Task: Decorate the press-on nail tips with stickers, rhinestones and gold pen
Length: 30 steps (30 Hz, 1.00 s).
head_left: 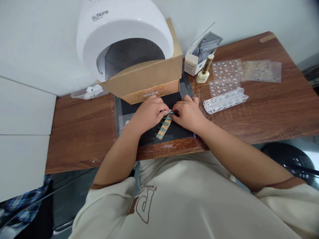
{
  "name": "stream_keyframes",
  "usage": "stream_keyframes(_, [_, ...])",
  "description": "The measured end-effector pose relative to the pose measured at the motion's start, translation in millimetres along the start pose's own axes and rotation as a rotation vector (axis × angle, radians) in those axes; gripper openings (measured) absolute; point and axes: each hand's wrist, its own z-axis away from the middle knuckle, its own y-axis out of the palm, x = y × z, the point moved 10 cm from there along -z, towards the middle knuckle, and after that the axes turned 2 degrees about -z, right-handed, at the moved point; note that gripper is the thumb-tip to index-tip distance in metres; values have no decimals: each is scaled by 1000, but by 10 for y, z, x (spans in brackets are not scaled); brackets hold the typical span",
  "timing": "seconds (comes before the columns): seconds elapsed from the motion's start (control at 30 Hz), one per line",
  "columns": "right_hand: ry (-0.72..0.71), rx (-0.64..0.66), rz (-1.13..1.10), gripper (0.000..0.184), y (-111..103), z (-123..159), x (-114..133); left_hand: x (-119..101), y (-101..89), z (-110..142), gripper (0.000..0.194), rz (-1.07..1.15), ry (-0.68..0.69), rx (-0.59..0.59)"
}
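Note:
Several glossy teal false nails sit in a row on a tan wooden strip, which lies slanted on a black mat. My left hand is closed, thumb and fingers pinching a small white wipe at the strip's far end. My right hand is closed around that same end from the right, its fingertips against the farthest nail and the strip. The fingers partly hide that nail and the strip's top. The hands nearly meet there.
Behind the hands stands a cardboard box with a white nail lamp on it. To the right are an alcohol pad box, a polish bottle, sticker sheets and a clear plastic tray. The table's front edge is close.

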Motion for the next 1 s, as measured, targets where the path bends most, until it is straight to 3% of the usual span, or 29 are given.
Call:
stream_keyframes(0.17, [-6, -11, -6, 19, -7, 4, 1, 56, -36, 24, 19, 24, -11, -15])
stream_keyframes(0.33, [-9, 4, 32, 19, 9, 0, 9, 3, -108, 33, 18, 197, 19, -101])
stream_keyframes(0.5, [-3, 12, 68, 21, 13, 0, 9, -109, 13, -24, 21, 82, 65, -35])
stream_keyframes(0.7, [-3, -2, 25, 19, 15, 1, -6, 25, 7, -3, 19, 31, 1, -20])
stream_keyframes(0.87, [-9, 2, 22, 18, 10, 10, 2, 171, -125, 84, 16, 346, -99, -117])
stream_keyframes(1.0, [-31, -22, 16, 20, -104, 69, 14, 221, -115, 164, 17, 542, -145, -116])
